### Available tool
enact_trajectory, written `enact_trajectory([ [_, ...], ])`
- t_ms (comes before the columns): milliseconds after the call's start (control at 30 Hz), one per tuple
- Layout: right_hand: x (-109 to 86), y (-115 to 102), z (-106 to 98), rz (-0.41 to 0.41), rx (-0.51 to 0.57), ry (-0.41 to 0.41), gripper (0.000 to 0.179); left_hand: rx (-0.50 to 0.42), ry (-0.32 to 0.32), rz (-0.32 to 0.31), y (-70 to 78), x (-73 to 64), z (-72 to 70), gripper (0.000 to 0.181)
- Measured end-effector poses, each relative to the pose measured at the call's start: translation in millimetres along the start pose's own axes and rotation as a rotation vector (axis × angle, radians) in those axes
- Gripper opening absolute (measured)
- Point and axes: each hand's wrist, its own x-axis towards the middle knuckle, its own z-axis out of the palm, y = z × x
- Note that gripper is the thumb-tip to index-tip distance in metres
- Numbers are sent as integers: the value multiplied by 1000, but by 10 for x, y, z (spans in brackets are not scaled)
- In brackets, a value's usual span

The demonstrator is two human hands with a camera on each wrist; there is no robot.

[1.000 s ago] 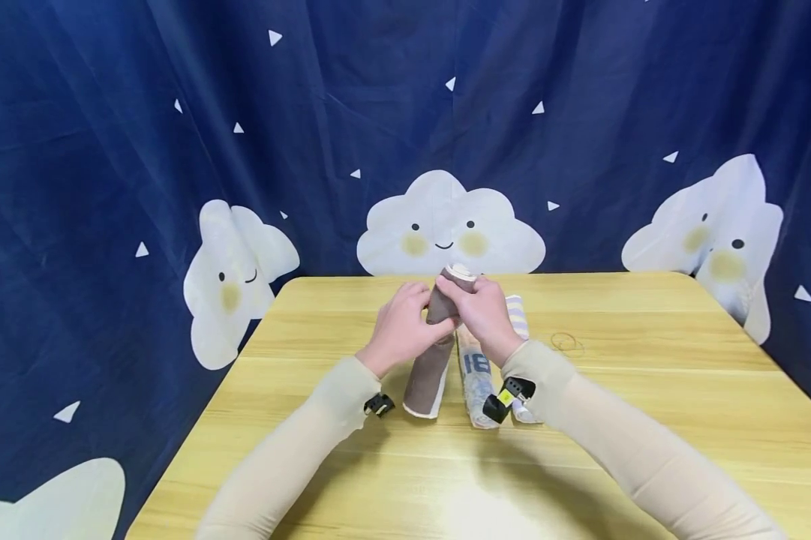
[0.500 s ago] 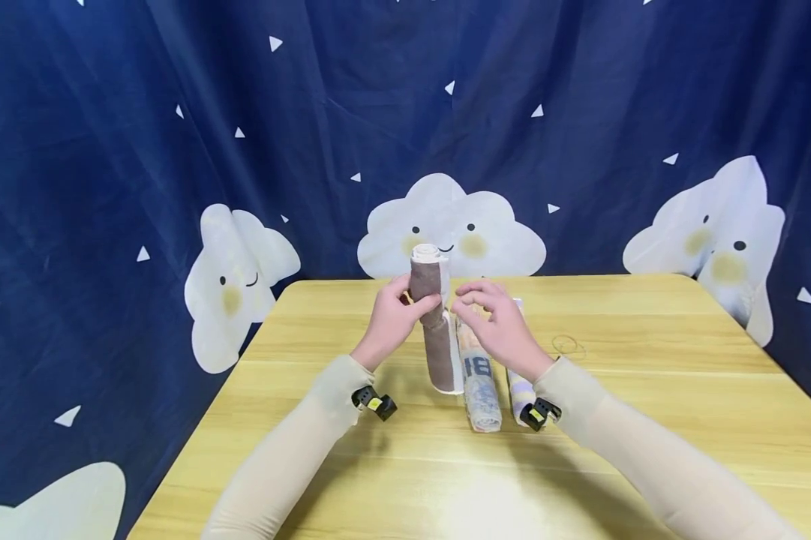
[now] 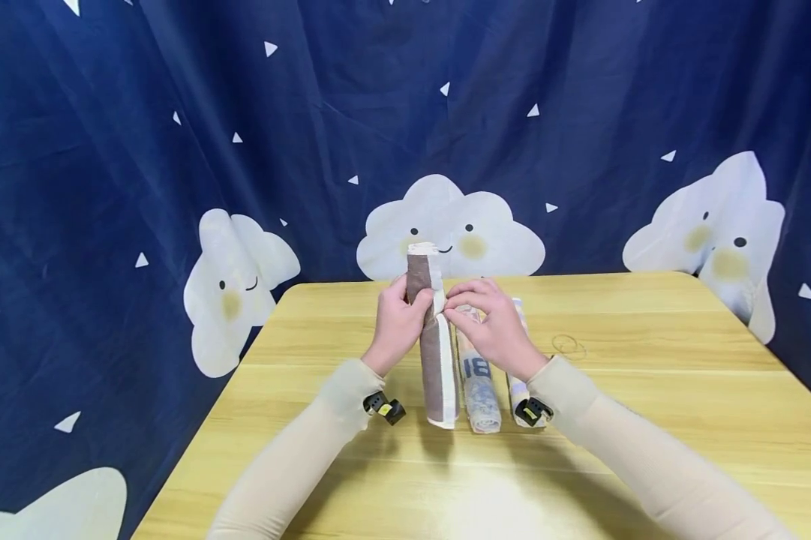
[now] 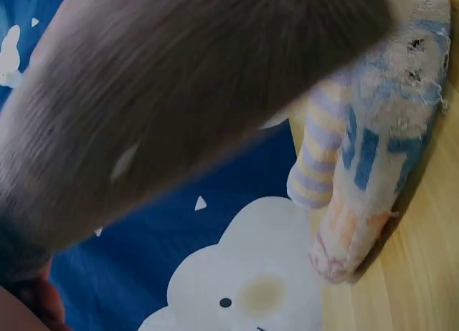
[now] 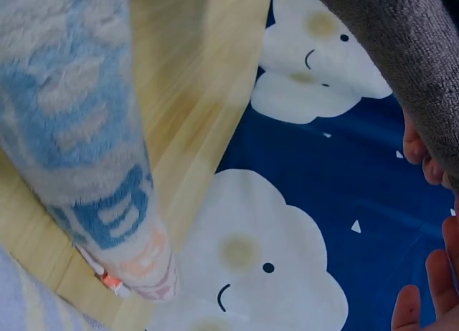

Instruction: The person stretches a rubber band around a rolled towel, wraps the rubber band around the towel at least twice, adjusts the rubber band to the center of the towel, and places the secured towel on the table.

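A brown rolled towel (image 3: 435, 367) with a white edge stands nearly upright over the table, narrowed at its middle. My left hand (image 3: 397, 324) grips its upper half, thumb in front. At the narrowed part, the right hand (image 3: 494, 326) pinches the white edge between thumb and fingers; any band there is too small to make out. The brown towel (image 4: 179, 109) is large and blurred in the left wrist view. Just right of it lies a rolled towel with blue figures (image 3: 481, 382). Beyond that is a striped rolled towel (image 3: 518, 390), partly hidden by the right hand and wrist.
Thin loop-shaped bands (image 3: 567, 345) lie on the wooden table (image 3: 662, 390) to the right of the towels. A dark blue curtain (image 3: 351, 90) with white clouds hangs behind the table's far edge.
The brown towel has turned from leaning right to nearly upright, its white edge facing me more. My right hand left its top end, opened beside it, then closed on its middle.
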Motion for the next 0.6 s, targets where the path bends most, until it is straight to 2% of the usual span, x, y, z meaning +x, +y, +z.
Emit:
enact_trajectory([
  [133,-7,0,-5,-44,2,19,6,-25,38,21,-3,-13,66,7],
  [267,1,-28,9,-105,-29,62,7,-27,62,2,37,-27,81,5],
  [500,17,-66,41,-192,-45,136,10,-57,64,0,368,-72,38,7],
  [600,20,-51,69,-213,-25,151,12,-66,71,8,425,-82,42,7],
])
